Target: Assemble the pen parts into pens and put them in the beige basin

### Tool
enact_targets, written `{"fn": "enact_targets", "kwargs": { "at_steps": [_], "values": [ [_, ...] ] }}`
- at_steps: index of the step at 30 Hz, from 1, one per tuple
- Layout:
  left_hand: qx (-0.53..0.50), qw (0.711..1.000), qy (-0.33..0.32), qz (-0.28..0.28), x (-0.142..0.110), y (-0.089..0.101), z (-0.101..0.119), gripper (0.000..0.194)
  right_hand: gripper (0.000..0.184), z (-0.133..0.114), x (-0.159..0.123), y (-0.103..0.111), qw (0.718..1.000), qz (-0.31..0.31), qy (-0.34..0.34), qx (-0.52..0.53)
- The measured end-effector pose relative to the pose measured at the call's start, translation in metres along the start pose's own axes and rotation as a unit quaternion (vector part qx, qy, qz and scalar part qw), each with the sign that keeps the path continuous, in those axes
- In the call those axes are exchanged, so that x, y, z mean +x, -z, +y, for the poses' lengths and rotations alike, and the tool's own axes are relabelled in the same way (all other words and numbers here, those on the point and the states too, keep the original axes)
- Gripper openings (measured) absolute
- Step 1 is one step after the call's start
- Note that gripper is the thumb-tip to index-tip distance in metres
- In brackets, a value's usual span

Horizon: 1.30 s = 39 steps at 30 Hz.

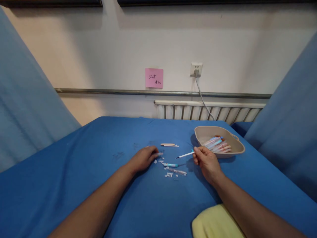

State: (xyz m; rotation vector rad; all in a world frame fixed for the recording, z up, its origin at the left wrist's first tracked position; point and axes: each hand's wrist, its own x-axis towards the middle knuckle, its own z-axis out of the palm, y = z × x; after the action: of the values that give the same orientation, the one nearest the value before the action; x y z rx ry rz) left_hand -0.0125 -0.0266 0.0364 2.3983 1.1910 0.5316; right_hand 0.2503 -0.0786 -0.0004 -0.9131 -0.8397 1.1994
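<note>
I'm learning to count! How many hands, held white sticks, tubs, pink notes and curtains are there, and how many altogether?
Hands: 2 (left hand, right hand)
Held white sticks: 1
Tubs: 1
Pink notes: 1
Curtains: 2
Total: 7

This looks like a curtained bay indoors: blue curtains (29, 86) flank the blue-covered table (81, 152), with a radiator (223, 105), metal rail (111, 91) and socket (196, 67) behind it.

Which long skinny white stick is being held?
The slim white dark-tipped stick in the right hand; the other slim white stick lies on the blue cloth.
</note>
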Motion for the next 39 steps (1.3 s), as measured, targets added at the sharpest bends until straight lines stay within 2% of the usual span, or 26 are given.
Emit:
{"fn": "enact_targets", "kwargs": {
  "at_steps": [2,5,9,15,21,26,31,34,36,39],
  "values": [
    [-0.115,0.993,0.016,-0.024,-0.001,-0.004,0.010,0.033,0.034,-0.001,-0.001,-0.002,1.000,0.016,0.023,-0.005],
    [-0.271,0.960,0.016,-0.064,-0.002,-0.011,0.023,0.030,0.032,-0.003,-0.003,-0.004,0.999,0.023,0.045,-0.006],
    [-0.333,0.939,0.030,-0.080,-0.003,-0.016,0.031,0.028,0.031,-0.004,-0.004,-0.005,0.999,0.020,0.049,-0.005],
    [-0.327,0.940,0.042,-0.082,-0.004,-0.014,0.036,0.031,0.033,-0.001,-0.002,-0.003,0.998,0.022,0.048,-0.018],
    [-0.313,0.944,0.052,-0.085,-0.005,-0.009,0.044,0.033,0.028,0.000,-0.005,-0.005,0.998,-0.004,0.055,-0.040],
    [-0.313,0.944,0.052,-0.087,-0.006,-0.012,0.043,0.033,0.027,-0.003,-0.011,-0.009,0.994,-0.041,0.066,-0.074],
    [-0.312,0.945,0.046,-0.090,-0.006,-0.002,0.039,0.032,0.029,-0.004,-0.009,-0.006,0.996,-0.002,0.072,-0.057],
    [-0.305,0.948,0.061,-0.067,-0.007,0.015,0.039,0.031,0.030,-0.003,-0.007,-0.004,0.998,0.012,0.052,-0.025],
    [-0.273,0.959,0.064,-0.031,-0.008,0.025,0.041,0.027,0.031,-0.002,-0.007,-0.004,1.000,0.007,0.029,-0.002],
    [-0.174,0.984,0.038,-0.014,-0.012,0.024,0.047,0.019,0.031,-0.004,-0.009,-0.006,0.999,-0.027,-0.022,0.037]
  ]
}}
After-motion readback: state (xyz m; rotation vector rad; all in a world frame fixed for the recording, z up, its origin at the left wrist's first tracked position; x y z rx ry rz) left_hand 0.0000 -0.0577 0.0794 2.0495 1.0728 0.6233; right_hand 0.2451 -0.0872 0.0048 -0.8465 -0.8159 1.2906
